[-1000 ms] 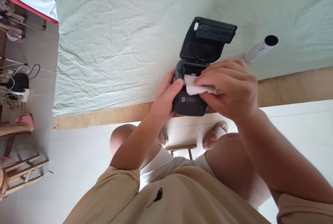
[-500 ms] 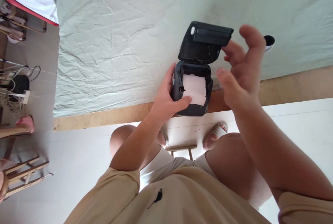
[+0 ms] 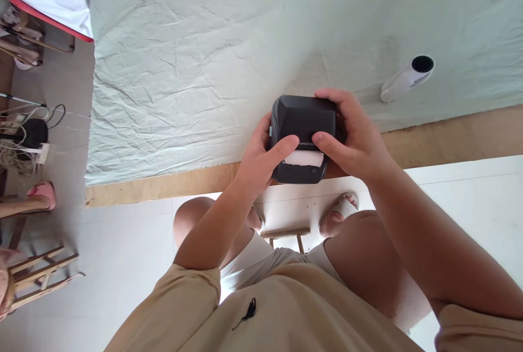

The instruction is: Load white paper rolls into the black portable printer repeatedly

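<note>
Between my hands is a small black label printer (image 3: 304, 117), its lid down, held over the front edge of the table. A strip of white paper (image 3: 303, 158) sticks out of the slot below the lid. My left hand (image 3: 261, 158) is wrapped round the printer's left side, thumb on top near the slot. My right hand (image 3: 355, 131) grips the right side, its thumb pressing on the lid and its fingers round the far corner. The printer's underside is hidden.
A white cylindrical device with a dark round end (image 3: 408, 78) lies on the pale green tablecloth (image 3: 183, 68), right of my hands. The wooden table edge (image 3: 163, 185) runs in front of my knees. At left are tangled cables (image 3: 20, 139), a wooden stool (image 3: 41, 275) and another person's pink slipper (image 3: 47, 194).
The printer's lid, which stood raised over the paper roll, has come down. My right hand has moved left from beside the lid onto the printer. My left hand keeps its hold.
</note>
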`<state>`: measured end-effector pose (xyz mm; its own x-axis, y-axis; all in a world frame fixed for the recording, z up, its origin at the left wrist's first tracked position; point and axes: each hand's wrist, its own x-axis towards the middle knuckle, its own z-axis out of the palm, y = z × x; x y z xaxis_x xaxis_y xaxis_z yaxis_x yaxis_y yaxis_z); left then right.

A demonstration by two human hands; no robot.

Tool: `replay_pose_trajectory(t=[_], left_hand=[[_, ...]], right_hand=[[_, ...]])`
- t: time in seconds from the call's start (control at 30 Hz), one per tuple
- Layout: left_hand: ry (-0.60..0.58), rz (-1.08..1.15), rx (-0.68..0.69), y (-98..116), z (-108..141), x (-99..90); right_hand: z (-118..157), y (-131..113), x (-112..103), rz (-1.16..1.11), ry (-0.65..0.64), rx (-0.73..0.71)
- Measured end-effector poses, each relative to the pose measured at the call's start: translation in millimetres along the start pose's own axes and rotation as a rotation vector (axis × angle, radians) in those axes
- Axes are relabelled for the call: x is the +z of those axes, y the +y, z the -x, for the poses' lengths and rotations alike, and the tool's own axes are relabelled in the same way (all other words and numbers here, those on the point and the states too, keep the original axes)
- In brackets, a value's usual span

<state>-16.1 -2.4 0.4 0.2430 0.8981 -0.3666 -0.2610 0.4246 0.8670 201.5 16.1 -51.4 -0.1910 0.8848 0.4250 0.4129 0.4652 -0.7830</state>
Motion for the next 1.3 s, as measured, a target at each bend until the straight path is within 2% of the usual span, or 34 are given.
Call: replay_pose_trajectory(t=[0.17,0.47,0.67,0.83,1.07,1.13,1.3], left_hand=[[-0.011,0.011,0.016,0.7,-0.4,1.1],[0.015,0.006,0.028,-1.1,-2.7,2.3],[0.029,0.044,0.024,-3.1,-5.2,1.7],[0.098,0.123,0.058,-3.8,-8.3,6.6],[0.123,0.147,0.157,-1.7,-11.9,8.7],[0.128,0.156,0.154,-2.0,-13.1,9.0],[0.074,0.18,0.121,-6.5,-15.6,6.4]], right_hand=[[-0.1,1.7,-1.7,-0.054,-0.056,0.05],[-0.4,-0.6,3.9,0.034,0.017,-0.039],[-0.8,-3.7,2.7,0.038,0.03,-0.046],[-0.3,-4.2,-0.1,0.022,-0.011,-0.018],[-3.4,-9.7,-7.8,-0.052,-0.105,-0.045],[-4.5,-12.3,-13.0,0.001,-0.055,-0.056],[-6.4,-27.0,-20.3,0.139,0.19,-0.098]])
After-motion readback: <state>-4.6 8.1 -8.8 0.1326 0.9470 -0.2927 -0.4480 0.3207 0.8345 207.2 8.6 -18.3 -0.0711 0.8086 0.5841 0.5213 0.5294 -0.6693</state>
